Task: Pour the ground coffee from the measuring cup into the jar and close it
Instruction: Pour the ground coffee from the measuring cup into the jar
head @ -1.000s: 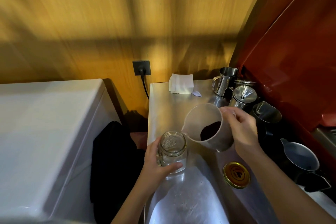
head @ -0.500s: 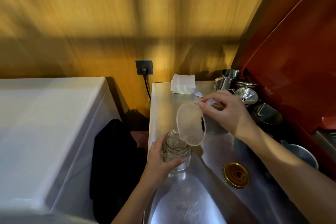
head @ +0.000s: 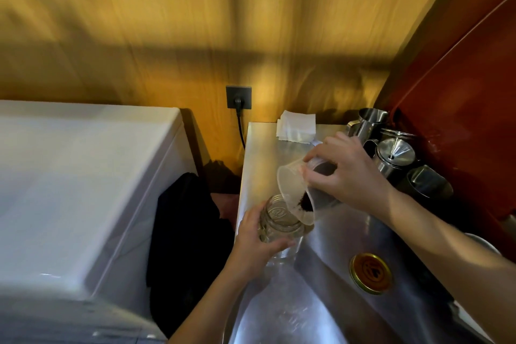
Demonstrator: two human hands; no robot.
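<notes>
Pouring step: the right hand (head: 353,176) grips the tilted measuring cup (head: 297,190) over the jar (head: 280,222), which the left hand (head: 255,240) clasps. The ground coffee (head: 305,202) nears the cup's lip. Afterwards the lid (head: 370,273), right of the jar, needs fetching.

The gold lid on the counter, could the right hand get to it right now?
Probably not yet: the right hand is busy tipping the cup over the jar. The lid itself lies uncovered on the counter under that forearm.
</notes>
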